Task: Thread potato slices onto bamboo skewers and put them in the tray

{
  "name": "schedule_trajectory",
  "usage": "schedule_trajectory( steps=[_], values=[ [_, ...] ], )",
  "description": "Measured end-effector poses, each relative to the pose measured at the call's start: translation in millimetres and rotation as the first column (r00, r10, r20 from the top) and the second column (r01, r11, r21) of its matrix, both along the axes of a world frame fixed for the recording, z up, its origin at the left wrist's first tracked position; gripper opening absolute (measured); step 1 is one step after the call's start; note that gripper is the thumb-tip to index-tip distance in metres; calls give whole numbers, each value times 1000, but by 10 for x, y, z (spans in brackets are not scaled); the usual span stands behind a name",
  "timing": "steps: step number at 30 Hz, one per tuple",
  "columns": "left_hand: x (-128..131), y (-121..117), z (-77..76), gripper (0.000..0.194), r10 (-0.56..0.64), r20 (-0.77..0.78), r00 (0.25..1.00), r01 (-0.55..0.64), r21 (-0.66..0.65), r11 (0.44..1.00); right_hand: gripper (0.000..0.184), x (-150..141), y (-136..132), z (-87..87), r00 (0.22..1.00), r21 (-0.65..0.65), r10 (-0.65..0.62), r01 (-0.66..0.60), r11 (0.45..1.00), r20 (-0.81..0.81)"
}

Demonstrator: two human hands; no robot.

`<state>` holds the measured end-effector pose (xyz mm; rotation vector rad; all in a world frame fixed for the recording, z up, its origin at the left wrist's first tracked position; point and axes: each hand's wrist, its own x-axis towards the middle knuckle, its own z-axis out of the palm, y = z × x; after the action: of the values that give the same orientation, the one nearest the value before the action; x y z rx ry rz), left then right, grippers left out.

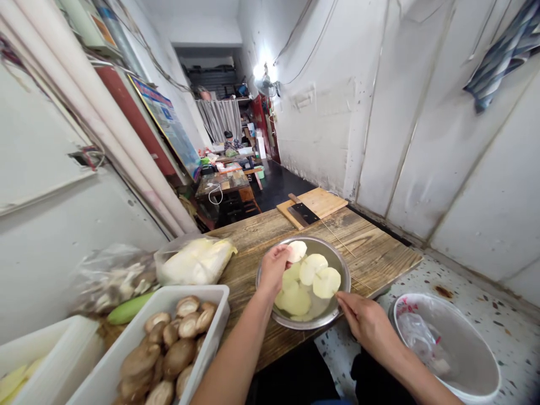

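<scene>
A steel bowl [345, 275] of water stands near the table edge, with pale potato slices [295, 301] lying in it. Above the water, several round slices line up between my hands, seemingly threaded on a thin bamboo skewer that is mostly hidden. My left hand [275, 264] pinches the potato slice [297, 251] at the far end of the row. At the near end, the fingers of my right hand [358, 315] are closed on the skewer, beside the nearest potato slice [327, 282].
Loose thin sticks [337, 239] lie right of the bowl. Behind is a cutting board [323, 201] with a cleaver [304, 214]. Shiitake mushrooms [179, 354] fill a white tub [223, 304] at left, near bagged vegetables [194, 261]. A bucket [472, 360] stands right; a person [230, 140] sits far back.
</scene>
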<state>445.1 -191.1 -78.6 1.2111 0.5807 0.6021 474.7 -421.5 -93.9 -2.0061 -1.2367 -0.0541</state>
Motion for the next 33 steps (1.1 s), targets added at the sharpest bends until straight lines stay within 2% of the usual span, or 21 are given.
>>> schedule_trajectory(
  steps=[7, 16, 19, 22, 25, 33],
  values=[
    [-4, 34, 93, 17, -41, -16, 999, 36, -243, 969, 26, 7, 18, -50, 1000, 42, 24, -24, 999, 18],
    [-35, 30, 138, 7, -75, -25, 997, 61, -376, 925, 25, 69, -59, -123, 997, 77, 21, -27, 997, 75],
    [-49, 45, 158, 6, -114, -17, 993, 93, -462, 882, 27, 104, -76, -123, 999, 57, 14, -16, 998, 48],
    [-82, 73, 196, 3, -209, 8, 978, 180, -540, 822, 29, 159, -107, -91, 1000, 28, -18, 17, 999, 15],
    [-112, 90, 220, 7, -262, 32, 965, 232, -574, 785, 29, 194, -143, -54, 998, 37, -56, 57, 998, -31],
    [-122, 70, 273, 5, -235, -17, 972, 193, -514, 835, 31, 164, -120, -62, 997, 126, -69, 73, 989, -37]
  ],
)
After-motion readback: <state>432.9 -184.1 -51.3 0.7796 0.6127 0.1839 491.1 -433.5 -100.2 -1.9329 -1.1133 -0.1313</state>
